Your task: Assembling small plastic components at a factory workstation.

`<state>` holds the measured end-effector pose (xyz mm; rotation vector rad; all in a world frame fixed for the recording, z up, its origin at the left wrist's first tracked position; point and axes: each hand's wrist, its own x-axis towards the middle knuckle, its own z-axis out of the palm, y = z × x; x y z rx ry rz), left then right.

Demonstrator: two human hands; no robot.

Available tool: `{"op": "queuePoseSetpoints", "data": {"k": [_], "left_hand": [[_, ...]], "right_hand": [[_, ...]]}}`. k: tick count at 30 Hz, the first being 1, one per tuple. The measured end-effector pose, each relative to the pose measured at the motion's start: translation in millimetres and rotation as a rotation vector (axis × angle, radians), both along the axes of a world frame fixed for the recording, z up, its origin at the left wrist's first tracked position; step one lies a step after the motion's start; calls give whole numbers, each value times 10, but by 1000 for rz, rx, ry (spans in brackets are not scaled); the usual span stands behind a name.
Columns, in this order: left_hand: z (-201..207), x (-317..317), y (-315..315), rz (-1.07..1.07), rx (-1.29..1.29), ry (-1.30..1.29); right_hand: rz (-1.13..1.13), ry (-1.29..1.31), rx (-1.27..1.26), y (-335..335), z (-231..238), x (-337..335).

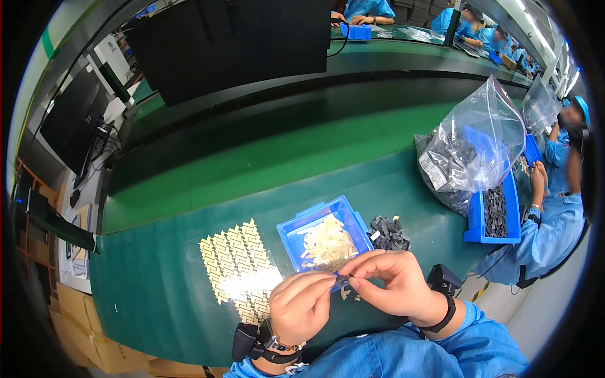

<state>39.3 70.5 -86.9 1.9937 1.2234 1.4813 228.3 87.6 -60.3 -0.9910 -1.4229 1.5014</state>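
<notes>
Close to my body, both hands meet over the near edge of a shallow blue tray [288, 237]. My left hand [300, 307] is closed in a pinch at the fingertips. Opposite it, my right hand [392, 283] pinches with thumb and forefinger. Between them is a small dark piece [351, 276], mostly covered by the fingers; its exact kind is too small to make out. Small cream strips [329, 242] lie heaped inside the tray. A heap of small black parts [389, 234] sits right of the tray. Left of my hands lies a sheet of cream pieces in a zigzag pattern [233, 261].
A large clear plastic bag of dark parts [469, 148] stands at the right, beside a blue bin [474, 220] holding black parts. A co-worker in blue [554, 220] sits beyond it. A black monitor [230, 47] overhangs the far side. Cardboard boxes [94, 327] stand lower left.
</notes>
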Motion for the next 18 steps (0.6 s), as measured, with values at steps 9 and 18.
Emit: {"op": "queuePoseSetpoints", "data": {"k": [9, 18], "left_hand": [[-24, -2, -2, -9, 28, 32], [-30, -9, 1, -7, 56, 63]], "right_hand": [[15, -44, 22, 3, -9, -7], [36, -99, 42, 35, 33, 3]]}}
